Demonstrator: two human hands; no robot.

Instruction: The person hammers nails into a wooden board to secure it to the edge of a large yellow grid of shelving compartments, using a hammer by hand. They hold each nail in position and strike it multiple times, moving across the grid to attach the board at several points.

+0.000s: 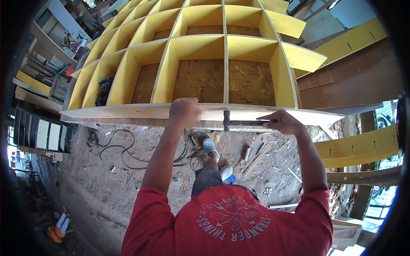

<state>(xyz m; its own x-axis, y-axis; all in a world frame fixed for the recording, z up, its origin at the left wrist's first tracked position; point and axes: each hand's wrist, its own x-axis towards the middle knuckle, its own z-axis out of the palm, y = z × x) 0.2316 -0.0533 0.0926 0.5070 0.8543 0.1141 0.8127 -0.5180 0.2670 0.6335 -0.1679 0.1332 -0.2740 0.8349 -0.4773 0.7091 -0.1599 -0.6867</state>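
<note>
A claw-less-looking dark hammer (247,123) is in my right hand (282,122), which is closed round its handle. The hammer's head is at the outer face of a long pale plywood board (141,112), just below the board's top edge; whether it touches cannot be made out. My left hand (184,113) grips that same board's top edge to the left of the hammer, its fingers bent and partly hidden. Behind the board stands a large grid frame of yellow panels (198,48), whose panel ends meet the board. Any nail at the hammer is too small to see.
A black plastic bag (103,91) lies in a left compartment of the grid. Dark cables (124,147) trail over the dirt floor near my feet. Wood offcuts (258,158) lie to the right. Slotted yellow strips (358,146) stand at the right side.
</note>
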